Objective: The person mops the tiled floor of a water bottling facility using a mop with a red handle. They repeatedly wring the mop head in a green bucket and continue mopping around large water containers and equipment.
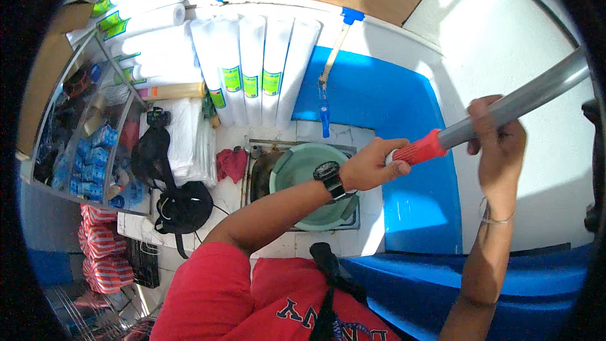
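My left hand point(374, 163), below a black wristwatch point(329, 179), grips the pale end of a red ribbed sleeve point(421, 148). The sleeve sits on the lower end of a thick grey pipe point(530, 90), which slants up to the right and leaves the picture. Higher on this pipe is my right hand point(499, 139), its fingers curled about the grey part. Beneath my left forearm, a pale green plastic basin point(293, 166) rests over a metal sink point(260, 180); the arm hides part of it.
A blue tap point(325, 121) hangs from a pipe behind the basin. White wrapped rolls point(251, 52) lean on the wall. To the left are a red cloth point(232, 163), a black bag point(184, 206) and a glass display case point(90, 137). A blue-and-white wall point(502, 47) stands right.
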A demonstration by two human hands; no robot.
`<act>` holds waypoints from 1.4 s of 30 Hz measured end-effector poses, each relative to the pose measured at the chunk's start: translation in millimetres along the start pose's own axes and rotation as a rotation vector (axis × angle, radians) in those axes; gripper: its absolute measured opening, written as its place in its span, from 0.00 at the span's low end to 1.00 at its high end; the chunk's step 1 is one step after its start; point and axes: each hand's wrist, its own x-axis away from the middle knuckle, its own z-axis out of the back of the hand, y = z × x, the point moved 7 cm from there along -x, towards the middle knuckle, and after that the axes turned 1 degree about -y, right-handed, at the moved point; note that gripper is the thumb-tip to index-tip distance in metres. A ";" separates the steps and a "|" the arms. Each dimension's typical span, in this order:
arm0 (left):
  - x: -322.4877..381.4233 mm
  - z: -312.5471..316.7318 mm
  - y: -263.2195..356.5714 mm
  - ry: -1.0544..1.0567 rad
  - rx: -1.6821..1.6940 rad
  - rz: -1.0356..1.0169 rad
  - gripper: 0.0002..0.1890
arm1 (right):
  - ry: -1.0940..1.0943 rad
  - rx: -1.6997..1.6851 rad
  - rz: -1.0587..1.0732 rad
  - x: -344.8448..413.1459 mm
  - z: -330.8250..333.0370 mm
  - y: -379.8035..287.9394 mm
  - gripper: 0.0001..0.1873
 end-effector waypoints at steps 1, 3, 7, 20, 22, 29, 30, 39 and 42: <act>-2.2 -0.3 4.9 -0.012 -0.072 -0.052 0.32 | 0.087 -0.075 0.082 1.5 10.6 -2.2 0.15; -5.4 -4.6 16.1 -0.038 -0.190 -0.186 0.34 | 0.380 -0.062 0.173 9.5 37.0 -4.6 0.17; -5.5 -0.4 15.6 0.010 -0.111 -0.060 0.30 | 0.034 -0.190 0.085 5.2 13.6 -5.0 0.17; -9.7 7.0 23.0 -0.031 -0.064 -0.090 0.31 | 0.092 -0.213 0.177 -4.0 -10.4 -40.8 0.24; -6.3 10.4 25.9 -0.015 -0.085 -0.052 0.31 | 0.015 -0.137 0.142 3.7 -30.0 -33.7 0.22; -10.1 10.7 30.9 -0.097 -0.156 0.054 0.32 | 0.265 -0.145 0.100 4.4 -13.3 -17.5 0.14; -13.1 10.7 33.2 -0.112 -0.179 0.027 0.32 | 0.236 -0.247 0.086 1.3 -18.0 -19.5 0.14; -11.9 12.4 36.0 -0.158 -0.132 0.070 0.29 | 0.409 -0.413 0.176 -21.1 13.5 -67.6 0.27; -17.5 23.3 37.9 -0.084 -0.152 -0.016 0.29 | 0.056 -0.150 0.166 -9.3 -34.5 -43.2 0.22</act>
